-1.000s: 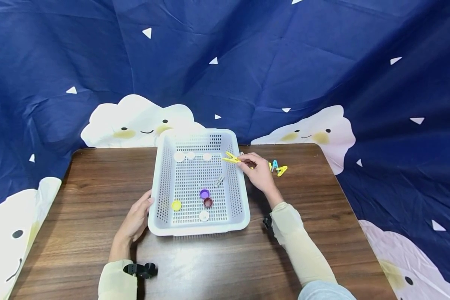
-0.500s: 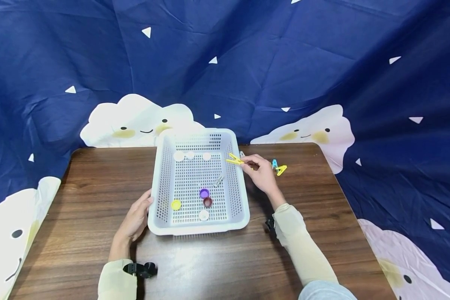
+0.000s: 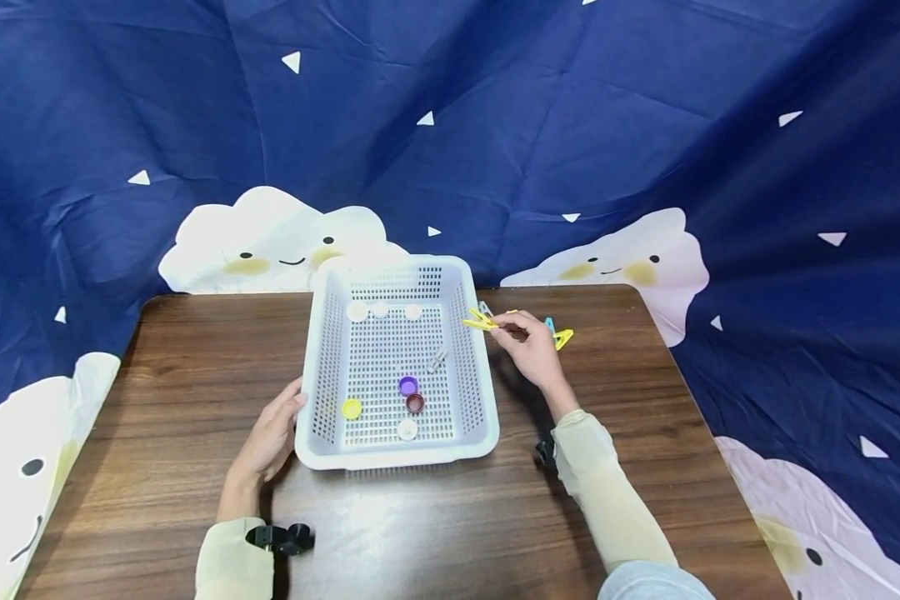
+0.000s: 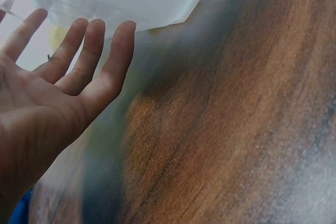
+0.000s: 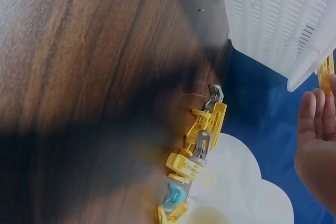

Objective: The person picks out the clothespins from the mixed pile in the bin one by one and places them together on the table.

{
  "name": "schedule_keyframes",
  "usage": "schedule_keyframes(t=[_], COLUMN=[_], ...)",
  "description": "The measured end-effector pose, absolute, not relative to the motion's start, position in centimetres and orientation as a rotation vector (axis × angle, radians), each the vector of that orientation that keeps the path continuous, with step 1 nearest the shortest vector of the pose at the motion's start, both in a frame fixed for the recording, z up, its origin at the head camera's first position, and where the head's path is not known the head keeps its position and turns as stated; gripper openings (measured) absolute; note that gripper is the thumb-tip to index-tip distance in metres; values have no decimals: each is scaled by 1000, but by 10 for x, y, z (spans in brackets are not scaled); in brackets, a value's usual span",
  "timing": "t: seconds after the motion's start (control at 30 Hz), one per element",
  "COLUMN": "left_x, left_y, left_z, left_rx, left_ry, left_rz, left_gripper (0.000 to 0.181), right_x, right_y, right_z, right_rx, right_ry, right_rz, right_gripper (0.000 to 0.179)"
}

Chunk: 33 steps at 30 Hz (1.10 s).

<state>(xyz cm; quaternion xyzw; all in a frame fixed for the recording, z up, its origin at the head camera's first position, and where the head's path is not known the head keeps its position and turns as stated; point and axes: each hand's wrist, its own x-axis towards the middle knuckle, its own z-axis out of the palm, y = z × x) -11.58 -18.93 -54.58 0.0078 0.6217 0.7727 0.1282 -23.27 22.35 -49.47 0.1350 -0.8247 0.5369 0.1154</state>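
Note:
My right hand (image 3: 532, 348) pinches a yellow clothespin (image 3: 480, 321) above the right rim of a white plastic basket (image 3: 397, 461). That clothespin (image 5: 326, 74) also shows at the edge of the right wrist view. At the basket's lower left side, my left hand (image 3: 272, 432) rests its loosely bent fingers (image 4: 123, 40) against the outer wall; its thumb is mostly hidden. Inside the basket lie a grey clothespin (image 3: 437, 362), a purple cap (image 3: 408, 386), a dark red cap (image 3: 415, 404), a yellow cap (image 3: 352, 409) and several whitish caps (image 3: 407, 430).
Right of the basket, a blue clothespin (image 3: 550, 325), a yellow one (image 3: 563, 338) and a grey one (image 3: 484, 308) lie on the wooden table (image 3: 630, 392). The right wrist view shows several more yellow clips (image 5: 184, 167) in a row. A blue cloth (image 3: 450, 150) hangs behind.
My right hand has drawn slightly to the right with the yellow clothespin, from over the basket's inside to its right rim. The left hand and basket have stayed in place.

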Motion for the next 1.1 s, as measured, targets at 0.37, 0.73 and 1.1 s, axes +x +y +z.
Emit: schedule_keyframes(t=[0.37, 0.73, 1.1], left_x=[-116, -116, -115], left_y=[-190, -191, -190], left_z=[-547, -547, -545], left_rx=[40, 48, 59], left_ry=[1800, 1797, 1800], left_rz=[2258, 2261, 2252], left_gripper=[61, 61, 61], right_x=[-233, -235, -227], right_y=[235, 248, 256], right_z=[-498, -509, -525], right_rx=[337, 218, 46], right_ry=[-2352, -2382, -2566], right_rz=[1574, 1510, 1336], right_gripper=[16, 17, 15])
